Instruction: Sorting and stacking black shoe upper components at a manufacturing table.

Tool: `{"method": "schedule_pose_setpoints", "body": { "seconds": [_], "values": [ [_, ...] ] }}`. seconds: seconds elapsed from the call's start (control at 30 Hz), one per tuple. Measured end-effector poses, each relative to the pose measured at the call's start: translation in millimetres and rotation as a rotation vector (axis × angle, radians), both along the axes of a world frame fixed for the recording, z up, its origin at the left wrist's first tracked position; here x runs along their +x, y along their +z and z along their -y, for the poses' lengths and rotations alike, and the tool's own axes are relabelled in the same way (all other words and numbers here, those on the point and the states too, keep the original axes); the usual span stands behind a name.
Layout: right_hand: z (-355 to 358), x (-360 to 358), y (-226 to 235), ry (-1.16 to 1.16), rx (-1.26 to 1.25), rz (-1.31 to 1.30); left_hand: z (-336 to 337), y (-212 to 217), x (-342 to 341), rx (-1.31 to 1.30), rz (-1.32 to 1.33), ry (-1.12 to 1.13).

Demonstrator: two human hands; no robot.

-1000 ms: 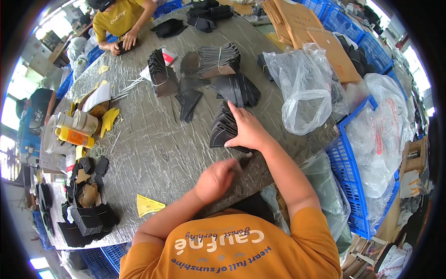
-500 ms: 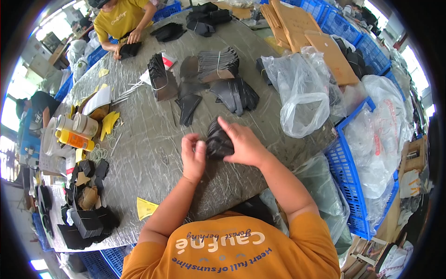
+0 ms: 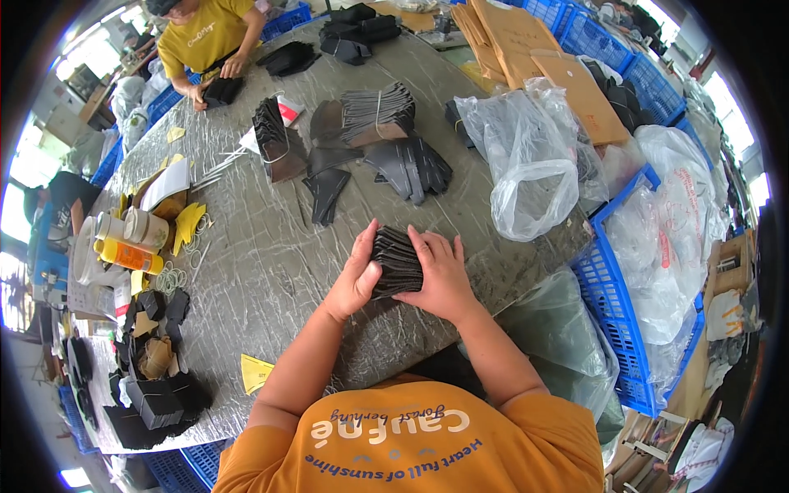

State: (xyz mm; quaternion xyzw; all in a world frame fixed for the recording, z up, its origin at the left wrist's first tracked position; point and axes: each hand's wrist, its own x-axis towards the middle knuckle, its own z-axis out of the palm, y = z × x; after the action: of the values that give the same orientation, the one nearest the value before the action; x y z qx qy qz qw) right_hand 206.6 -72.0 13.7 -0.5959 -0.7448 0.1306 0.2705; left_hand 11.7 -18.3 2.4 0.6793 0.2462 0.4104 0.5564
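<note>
A stack of dark cut pieces (image 3: 397, 264) stands between my two hands over the near part of the table, with its layered edges facing up. My left hand (image 3: 353, 278) presses against its left side, thumb bent along it. On the other side, my right hand (image 3: 441, 275) wraps the stack with curved fingers. Beyond my hands lie a fan of dark pieces (image 3: 408, 168) and a small loose dark piece (image 3: 326, 194). Farther back are a banded row of dark pieces (image 3: 378, 113) and another banded bundle (image 3: 279, 140).
Glue-like bottles and tubs (image 3: 131, 242) stand at the left, near rubber bands (image 3: 171, 276) and dark bundles (image 3: 156, 398). Clear plastic bags (image 3: 534, 156) and cardboard (image 3: 579, 94) lie at the right, beside a blue crate (image 3: 612, 320). Across the table a person (image 3: 205, 45) handles dark pieces.
The stack has turned so its layered edges show upward. My left hand, earlier pinched and slightly apart, now lies against its left side; my right hand has shifted around its right side.
</note>
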Motion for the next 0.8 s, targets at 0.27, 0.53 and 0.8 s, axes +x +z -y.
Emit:
{"method": "schedule_pose_setpoints", "body": {
  "seconds": [0.27, 0.53, 0.8],
  "values": [
    [-14.1, 1.8, 12.4, 0.025, -0.077, 0.091, 7.2, 64.9, 6.0, 0.203, -0.444, 0.24],
    [-48.1, -35.9, 70.3, 0.244, 0.024, 0.528, -12.8, 68.0, -15.8, 0.374, -0.963, 0.23],
    [-57.2, -50.9, -15.9, 0.343, -0.119, -0.519, -10.2, 8.6, -64.4, 0.047, -0.32, 0.228]
  ]
}}
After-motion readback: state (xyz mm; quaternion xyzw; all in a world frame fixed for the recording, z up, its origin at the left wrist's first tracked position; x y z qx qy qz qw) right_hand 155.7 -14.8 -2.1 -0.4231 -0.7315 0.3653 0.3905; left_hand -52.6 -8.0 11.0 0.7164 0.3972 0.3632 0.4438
